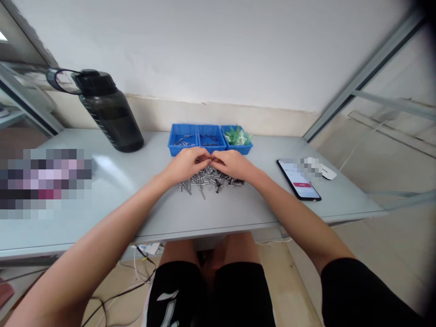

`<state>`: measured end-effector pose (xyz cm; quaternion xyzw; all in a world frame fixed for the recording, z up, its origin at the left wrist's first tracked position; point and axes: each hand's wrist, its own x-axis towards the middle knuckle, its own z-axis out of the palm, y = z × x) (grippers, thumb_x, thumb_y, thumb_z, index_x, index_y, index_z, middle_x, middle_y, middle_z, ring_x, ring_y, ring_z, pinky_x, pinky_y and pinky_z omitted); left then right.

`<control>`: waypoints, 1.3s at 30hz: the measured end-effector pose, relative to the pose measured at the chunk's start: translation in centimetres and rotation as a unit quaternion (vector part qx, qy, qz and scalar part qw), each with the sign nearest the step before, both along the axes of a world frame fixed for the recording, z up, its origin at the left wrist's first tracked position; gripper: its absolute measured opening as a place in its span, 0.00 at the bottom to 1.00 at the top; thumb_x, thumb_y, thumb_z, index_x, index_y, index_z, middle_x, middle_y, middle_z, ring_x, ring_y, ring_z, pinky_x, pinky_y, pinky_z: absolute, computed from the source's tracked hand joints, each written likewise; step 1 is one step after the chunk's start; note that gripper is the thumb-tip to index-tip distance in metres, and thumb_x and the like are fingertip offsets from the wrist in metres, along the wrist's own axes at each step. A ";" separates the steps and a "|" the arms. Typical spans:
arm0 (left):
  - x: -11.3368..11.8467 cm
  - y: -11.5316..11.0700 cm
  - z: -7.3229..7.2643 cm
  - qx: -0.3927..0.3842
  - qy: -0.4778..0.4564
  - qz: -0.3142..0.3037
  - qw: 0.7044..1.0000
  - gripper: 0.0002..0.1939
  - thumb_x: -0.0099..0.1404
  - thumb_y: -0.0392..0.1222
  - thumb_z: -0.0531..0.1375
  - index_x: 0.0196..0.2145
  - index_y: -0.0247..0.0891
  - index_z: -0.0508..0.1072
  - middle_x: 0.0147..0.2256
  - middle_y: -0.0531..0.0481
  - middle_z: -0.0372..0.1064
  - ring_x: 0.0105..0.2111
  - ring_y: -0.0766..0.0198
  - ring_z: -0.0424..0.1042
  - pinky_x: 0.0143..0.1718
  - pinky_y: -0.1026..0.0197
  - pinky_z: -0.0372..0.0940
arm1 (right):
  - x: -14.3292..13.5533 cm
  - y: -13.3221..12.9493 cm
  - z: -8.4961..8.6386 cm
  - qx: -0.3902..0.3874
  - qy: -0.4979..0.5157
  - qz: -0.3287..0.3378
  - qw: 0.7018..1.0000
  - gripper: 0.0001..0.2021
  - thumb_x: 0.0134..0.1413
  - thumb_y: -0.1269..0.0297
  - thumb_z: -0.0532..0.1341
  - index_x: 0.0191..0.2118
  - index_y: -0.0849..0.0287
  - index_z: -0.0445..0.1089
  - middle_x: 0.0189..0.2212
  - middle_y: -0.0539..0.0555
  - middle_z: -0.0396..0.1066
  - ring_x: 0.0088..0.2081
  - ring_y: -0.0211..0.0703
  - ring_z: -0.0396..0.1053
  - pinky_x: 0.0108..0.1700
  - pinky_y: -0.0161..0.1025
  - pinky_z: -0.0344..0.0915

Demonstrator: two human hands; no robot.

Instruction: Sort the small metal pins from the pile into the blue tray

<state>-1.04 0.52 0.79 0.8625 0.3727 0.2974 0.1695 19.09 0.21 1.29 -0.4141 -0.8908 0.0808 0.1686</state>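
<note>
A loose pile of silver and black screws [204,179] lies on the grey table. Over its back edge, my left hand [187,163] and my right hand [233,163] meet at the fingertips, fingers curled and pinched. Whatever they hold between them is too small to make out. Just behind the hands stand three joined blue bins: the left bin [173,149] has some silver screws, the middle bin [218,147] has dark screws, and the right bin [240,149] holds green and white plastic pieces [237,136].
A dark water bottle [114,118] stands at the back left. On the right lie a phone [299,179] and a white object [329,171], partly blurred. A pixelated item is at the far left. The wall rises behind the table [211,213].
</note>
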 end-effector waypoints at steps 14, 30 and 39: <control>-0.7 0.2 0.0 0.065 0.081 0.055 0.993 0.06 0.66 0.42 0.55 0.36 0.39 0.71 0.31 0.51 0.73 0.30 0.63 0.70 0.32 0.62 0.60 | 0.1 -0.1 -0.2 0.039 0.073 0.013 0.996 0.11 0.64 0.59 0.53 0.44 0.58 0.68 0.30 0.50 0.74 0.32 0.39 0.68 0.36 0.35 0.56; -0.8 0.3 0.1 0.092 0.110 0.060 0.988 0.10 0.69 0.44 0.56 0.40 0.40 0.75 0.36 0.49 0.74 0.36 0.61 0.72 0.37 0.61 0.62 | 0.1 0.2 -0.3 0.066 0.020 -0.009 0.998 0.11 0.66 0.62 0.52 0.44 0.58 0.70 0.33 0.52 0.74 0.33 0.39 0.67 0.35 0.35 0.53; -0.8 0.4 -0.1 0.085 0.121 0.064 0.987 0.12 0.69 0.45 0.54 0.41 0.40 0.75 0.35 0.49 0.75 0.34 0.60 0.72 0.35 0.61 0.62 | 0.1 0.2 -0.1 0.070 0.015 -0.033 0.997 0.12 0.66 0.62 0.51 0.43 0.58 0.71 0.33 0.53 0.75 0.32 0.40 0.68 0.35 0.36 0.53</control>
